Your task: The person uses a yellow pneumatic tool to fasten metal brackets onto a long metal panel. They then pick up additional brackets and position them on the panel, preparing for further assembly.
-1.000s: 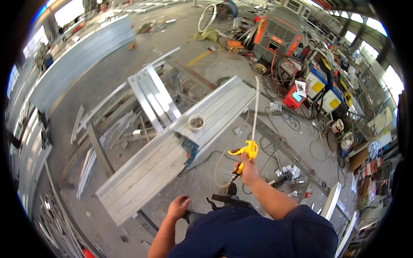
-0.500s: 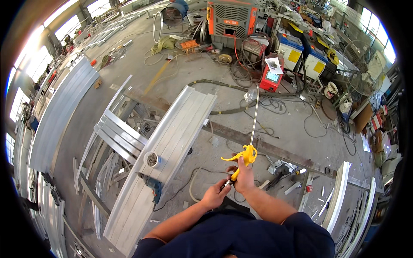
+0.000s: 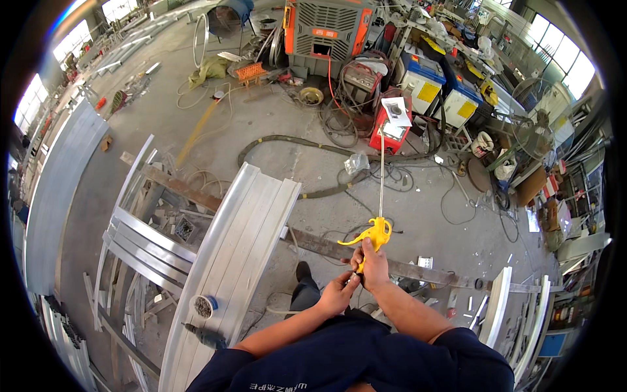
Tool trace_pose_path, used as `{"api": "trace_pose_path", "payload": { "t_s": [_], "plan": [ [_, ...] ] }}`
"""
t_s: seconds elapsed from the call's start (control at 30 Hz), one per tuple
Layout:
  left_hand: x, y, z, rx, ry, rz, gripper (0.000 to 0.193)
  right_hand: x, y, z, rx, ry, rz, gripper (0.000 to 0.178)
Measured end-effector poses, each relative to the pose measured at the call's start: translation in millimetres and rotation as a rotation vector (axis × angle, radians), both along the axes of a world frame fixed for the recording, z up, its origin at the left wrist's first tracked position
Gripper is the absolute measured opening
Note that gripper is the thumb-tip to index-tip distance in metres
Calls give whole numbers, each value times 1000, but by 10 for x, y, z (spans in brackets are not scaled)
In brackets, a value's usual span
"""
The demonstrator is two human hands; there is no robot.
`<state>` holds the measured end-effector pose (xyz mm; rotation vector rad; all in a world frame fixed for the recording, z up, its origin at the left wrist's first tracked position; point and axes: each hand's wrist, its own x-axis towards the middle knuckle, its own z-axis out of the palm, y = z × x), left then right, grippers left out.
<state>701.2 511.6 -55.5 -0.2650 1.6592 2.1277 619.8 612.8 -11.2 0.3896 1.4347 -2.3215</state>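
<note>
A yellow air blow gun (image 3: 374, 233) with a long thin metal nozzle (image 3: 382, 173) is held in front of me, its nozzle reaching away toward the red machine. My right hand (image 3: 373, 266) wraps round the gun's handle, with the thumb lying up along it. At the handle's lower end, my left hand (image 3: 337, 292) has its fingers closed on the hose fitting, which the fingers mostly hide. To the left, a cordless-looking drill (image 3: 205, 336) and a small white tub of metal fasteners (image 3: 205, 306) rest on long silver metal panels (image 3: 228, 261).
A red machine (image 3: 390, 127) with paper on top stands ahead, beside an orange-and-grey unit (image 3: 326, 29). A thick hose (image 3: 294, 139) and thin cables cross the floor. A long steel beam (image 3: 339, 248) runs crosswise. White rails (image 3: 496, 307) stand at right; metal strips (image 3: 147, 251) lie left.
My view has shifted, and I have stepped so that a leg and shoe now show beside the panels. Both hands keep hold of the blow gun; its nozzle stands more upright.
</note>
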Motion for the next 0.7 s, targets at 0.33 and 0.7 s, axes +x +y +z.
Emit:
{"api": "trace_pose_path", "payload": {
  "t_s": [0.33, 0.7],
  "plan": [
    [-1348, -623, 325, 404, -252, 76, 22, -1360, -567, 88, 100, -29, 129, 37],
    [-2576, -839, 183, 443, -358, 200, 19, -2607, -826, -135, -17, -135, 175, 33]
  ]
}}
